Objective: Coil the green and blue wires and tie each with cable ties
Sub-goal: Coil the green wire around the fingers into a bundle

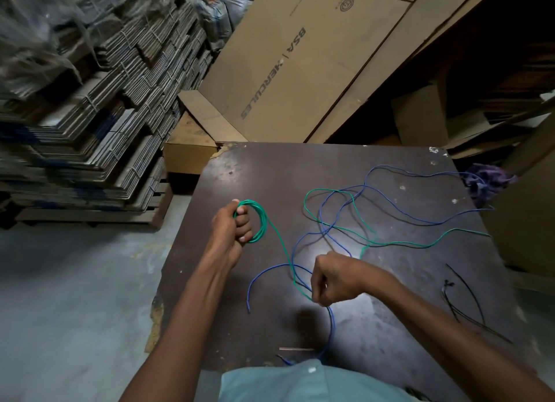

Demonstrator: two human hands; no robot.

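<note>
- Green wire (336,226) is lying half coiled on the dark table (390,311); thin, light and springy, it is probably best gripped at the gathered loops.
- Left hand (232,230) is gripping those loops; right hand (333,280) is pinching the slack run.
- Blue wire (399,197) is sprawling loose, crossing the green.
- Black ties (468,299) are lying near the right edge, slim and stiff-looking.

This is a storeroom or warehouse for packaging. Left of the dark worktable (300,173) rise tied bundles of flattened cartons (90,107) on a wooden pallet (90,215). Behind the worktable lean large cardboard sheets (300,56), printed "BSA HERCULES". Bare concrete floor (75,296) lies left of it.
</note>
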